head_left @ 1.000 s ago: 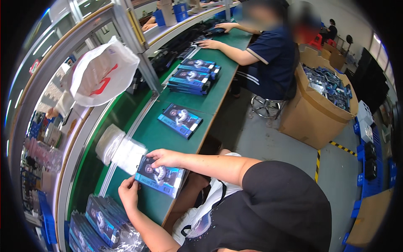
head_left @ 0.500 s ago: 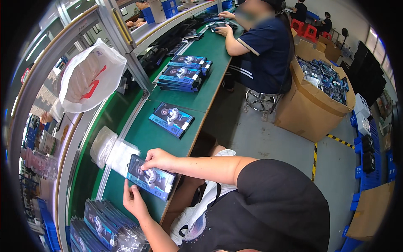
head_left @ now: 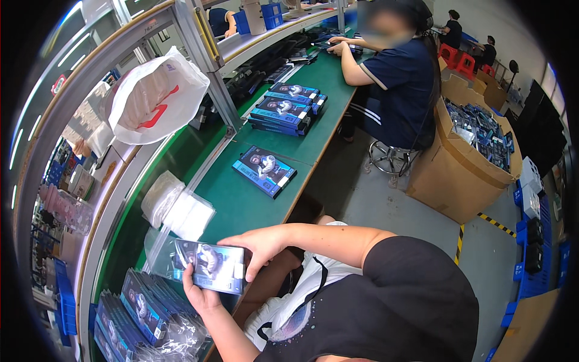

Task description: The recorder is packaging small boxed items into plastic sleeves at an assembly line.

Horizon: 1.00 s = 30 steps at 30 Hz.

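Blue box (head_left: 211, 266) between both hands, over table edge (head_left: 283, 217)

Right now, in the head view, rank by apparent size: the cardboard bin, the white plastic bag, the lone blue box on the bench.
1. cardboard bin
2. white plastic bag, though it hangs nearer the camera
3. lone blue box

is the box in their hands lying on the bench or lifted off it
Lifted. The box is held off the green bench, tilted, with the left hand under its lower edge and the right hand gripping its right end.
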Motion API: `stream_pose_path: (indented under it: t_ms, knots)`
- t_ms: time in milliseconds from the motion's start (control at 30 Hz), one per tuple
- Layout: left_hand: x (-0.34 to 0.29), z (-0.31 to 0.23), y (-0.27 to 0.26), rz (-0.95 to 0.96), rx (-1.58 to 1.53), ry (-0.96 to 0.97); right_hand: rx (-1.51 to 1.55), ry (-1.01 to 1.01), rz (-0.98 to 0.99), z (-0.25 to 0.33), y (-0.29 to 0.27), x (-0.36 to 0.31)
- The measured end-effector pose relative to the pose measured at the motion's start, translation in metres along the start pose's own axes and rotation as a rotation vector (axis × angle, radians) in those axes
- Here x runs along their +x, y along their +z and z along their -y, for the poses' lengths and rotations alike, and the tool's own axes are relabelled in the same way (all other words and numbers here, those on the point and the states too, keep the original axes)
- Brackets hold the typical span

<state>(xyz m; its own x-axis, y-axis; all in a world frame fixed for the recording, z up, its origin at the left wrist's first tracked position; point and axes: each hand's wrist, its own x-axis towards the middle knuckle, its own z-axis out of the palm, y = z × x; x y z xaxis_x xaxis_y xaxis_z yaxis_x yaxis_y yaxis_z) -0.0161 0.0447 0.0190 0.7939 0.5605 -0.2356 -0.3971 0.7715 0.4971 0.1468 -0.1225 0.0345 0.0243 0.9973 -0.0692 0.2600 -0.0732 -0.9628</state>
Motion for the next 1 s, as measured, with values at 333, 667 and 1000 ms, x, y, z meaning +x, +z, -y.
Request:
stream_pose_path:
  t_ms: [333,667,1000]
  knots:
    - [-0.062,0.033,0.057,0.433,0.621,0.042,-0.194,-0.887,-0.843,0.057,0.009,-0.004]
    - [-0.081,0.002,0.045,-0.093,0.513,0.175,-0.267,-0.897,-0.254,0.065,0.054,-0.014]
    - [-0.102,-0.112,0.021,-0.529,2.208,0.786,-0.045,-0.595,-0.373,0.032,0.030,-0.015]
